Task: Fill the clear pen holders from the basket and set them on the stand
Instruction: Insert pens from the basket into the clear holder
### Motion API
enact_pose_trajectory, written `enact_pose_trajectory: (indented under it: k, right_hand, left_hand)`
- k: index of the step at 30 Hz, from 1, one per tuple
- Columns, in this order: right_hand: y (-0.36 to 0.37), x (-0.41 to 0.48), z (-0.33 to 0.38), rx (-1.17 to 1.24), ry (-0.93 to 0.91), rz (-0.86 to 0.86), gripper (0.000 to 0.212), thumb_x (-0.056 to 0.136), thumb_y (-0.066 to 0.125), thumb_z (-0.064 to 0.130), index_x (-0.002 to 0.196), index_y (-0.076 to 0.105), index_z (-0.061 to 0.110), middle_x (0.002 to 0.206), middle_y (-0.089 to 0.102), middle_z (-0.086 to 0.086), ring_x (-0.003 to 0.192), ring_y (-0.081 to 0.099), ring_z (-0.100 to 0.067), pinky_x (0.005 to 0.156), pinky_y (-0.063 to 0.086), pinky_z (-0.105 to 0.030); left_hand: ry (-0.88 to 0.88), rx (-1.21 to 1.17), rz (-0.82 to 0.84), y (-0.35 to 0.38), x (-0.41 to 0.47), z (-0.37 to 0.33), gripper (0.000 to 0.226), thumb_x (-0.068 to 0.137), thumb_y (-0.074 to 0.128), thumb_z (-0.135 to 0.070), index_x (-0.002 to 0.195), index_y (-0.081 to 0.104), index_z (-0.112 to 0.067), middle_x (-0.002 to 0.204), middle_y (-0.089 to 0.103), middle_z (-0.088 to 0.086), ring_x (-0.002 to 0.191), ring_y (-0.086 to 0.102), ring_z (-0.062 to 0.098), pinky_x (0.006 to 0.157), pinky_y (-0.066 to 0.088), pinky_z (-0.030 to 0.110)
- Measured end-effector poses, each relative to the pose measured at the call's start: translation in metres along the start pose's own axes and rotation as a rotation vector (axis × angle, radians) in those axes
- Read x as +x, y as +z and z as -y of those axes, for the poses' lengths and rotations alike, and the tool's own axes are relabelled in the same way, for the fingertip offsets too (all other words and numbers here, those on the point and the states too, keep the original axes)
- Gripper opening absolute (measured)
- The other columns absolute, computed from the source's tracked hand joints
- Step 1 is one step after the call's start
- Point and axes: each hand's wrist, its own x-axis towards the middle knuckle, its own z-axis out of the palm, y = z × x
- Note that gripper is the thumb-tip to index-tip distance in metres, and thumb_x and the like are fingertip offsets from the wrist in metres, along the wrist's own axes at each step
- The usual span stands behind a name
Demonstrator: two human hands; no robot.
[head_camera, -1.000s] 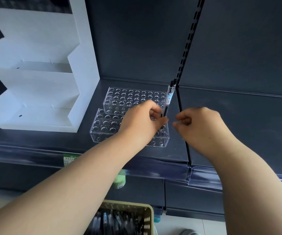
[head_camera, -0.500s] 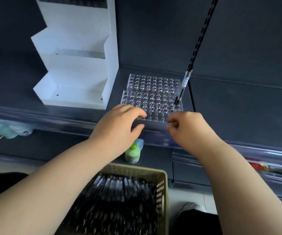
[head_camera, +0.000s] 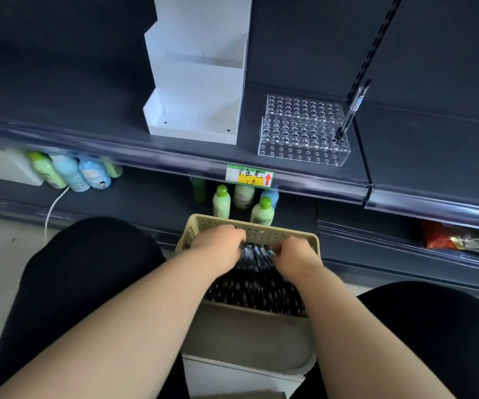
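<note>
Two clear pen holders (head_camera: 301, 131) with many holes sit one behind the other on the dark shelf, right of the white tiered stand (head_camera: 198, 82). One pen (head_camera: 350, 113) stands tilted in the front holder's right corner. Below, a beige basket (head_camera: 250, 228) full of dark pens (head_camera: 255, 280) sits between my knees. My left hand (head_camera: 218, 246) and my right hand (head_camera: 293, 254) are both down in the basket, fingers curled into the pile of pens. Motion blur hides whether either hand grips a pen.
The dark shelf (head_camera: 405, 145) runs left to right with a yellow-green price label (head_camera: 249, 177) on its front rail. Green and blue bottles (head_camera: 74, 174) stand on the lower shelf behind the basket. Snack packets (head_camera: 463, 240) lie at lower right. A slotted upright (head_camera: 376, 44) rises behind the holders.
Both hands have left the holders on the shelf and dropped into the basket. The view has tilted down. The single pen stays standing in the front holder.
</note>
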Motion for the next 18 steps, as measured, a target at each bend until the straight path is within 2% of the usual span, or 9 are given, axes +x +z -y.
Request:
enact_pose_trajectory:
  k: [5,11,16,18]
  right_hand:
    - [0.036,0.001,-0.001,0.08,0.158,0.002,0.024,0.091,0.051,0.015,0.11,0.064,0.012,0.108,0.065,-0.009,0.099,0.062,-0.028,0.081,0.05,-0.032]
    - [0.038,0.015,-0.001,0.072,0.235,-0.008,0.025,0.089,0.053,0.022,0.11,0.064,0.014,0.109,0.064,-0.007,0.1,0.061,-0.027,0.08,0.049,-0.033]
    - [0.042,0.023,0.002,0.049,0.256,-0.011,0.034,0.09,0.053,0.04,0.114,0.06,0.017,0.114,0.062,-0.006,0.104,0.059,-0.027,0.079,0.044,-0.033]
    - [0.041,0.026,0.0,0.062,0.276,-0.003,0.033,0.088,0.054,0.037,0.114,0.06,0.017,0.115,0.062,-0.006,0.105,0.059,-0.028,0.08,0.045,-0.034]
  left_hand:
    - [-0.121,-0.138,0.149,0.036,0.002,-0.004,0.028,0.092,0.053,-0.03,0.116,0.061,-0.018,0.119,0.061,0.008,0.109,0.056,0.028,0.091,0.047,0.033]
    - [-0.254,-0.16,0.133,0.055,0.018,-0.009,0.04,0.09,0.046,-0.047,0.114,0.061,-0.018,0.117,0.061,0.006,0.107,0.057,0.027,0.082,0.048,0.033]
    - [-0.342,-0.097,0.131,0.072,0.03,-0.019,0.073,0.082,0.043,-0.067,0.133,0.042,-0.014,0.139,0.043,0.006,0.13,0.037,0.025,0.1,0.036,0.038]
    - [-0.333,-0.024,0.149,0.076,0.032,-0.026,0.07,0.084,0.041,-0.064,0.135,0.039,-0.016,0.139,0.038,0.006,0.131,0.034,0.025,0.098,0.035,0.038]
